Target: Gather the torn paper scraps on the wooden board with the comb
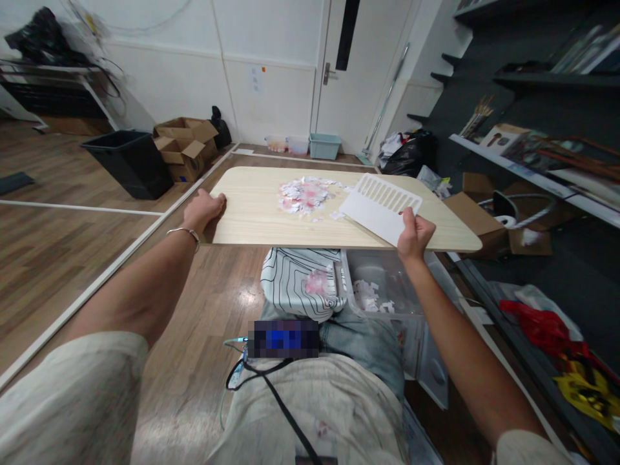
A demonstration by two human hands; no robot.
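Nearest the person, below the board, sit one clear plastic tub [387, 290] with a few paper bits in it and one striped cloth bag [295, 284] holding a small pink clump. Above them, the right hand [414, 236] pinches the near corner of one white slotted card [380, 205] between thumb and curled fingers, the card lying flat on the light wooden board [252, 216] with its far edge just beside the scraps. The left hand [203, 210] grips the board's left edge, fingers wrapped under and thumb on top. Mid-board lies one loose pile of torn paper scraps [306, 194], white and pink, with a few strays near the card. Judging by this, sweeping well means keeping the card's edge pressed flat to the wood and the board held level, so light pieces do not slip under or flutter off. Farther off stand one black bin [128, 161] and two open cardboard boxes [186, 145].
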